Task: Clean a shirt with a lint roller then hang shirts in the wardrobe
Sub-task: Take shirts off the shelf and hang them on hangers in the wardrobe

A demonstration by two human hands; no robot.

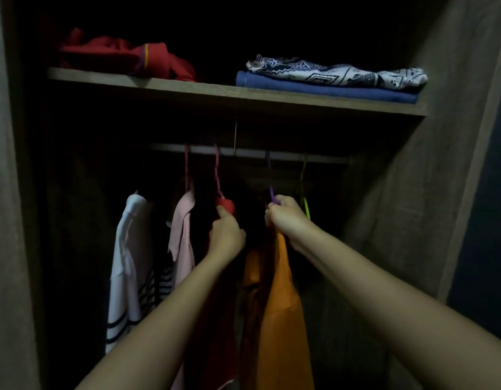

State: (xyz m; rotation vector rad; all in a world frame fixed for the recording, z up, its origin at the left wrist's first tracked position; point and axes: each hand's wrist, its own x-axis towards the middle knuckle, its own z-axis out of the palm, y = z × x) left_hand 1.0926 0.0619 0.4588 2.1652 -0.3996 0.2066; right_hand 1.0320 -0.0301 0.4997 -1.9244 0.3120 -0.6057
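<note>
Inside a dark wardrobe, a metal rail (249, 153) carries several hangers. My right hand (286, 218) grips the neck of a purple hanger (270, 175) hooked on the rail, with an orange shirt (280, 305) hanging from it. My left hand (225, 235) holds the collar of a red shirt (225, 205) on a pink hanger (217, 173) just left of the orange one. Further left hang a pale pink shirt (183, 243) and a white shirt with dark stripes (134, 266). No lint roller is in view.
A green hanger (304, 192) hangs right of my right hand. The shelf (215, 92) above holds a crumpled red garment (125, 56) on the left and a folded blue and patterned stack (328, 78) on the right. Wardrobe side walls (429, 178) close in on both sides.
</note>
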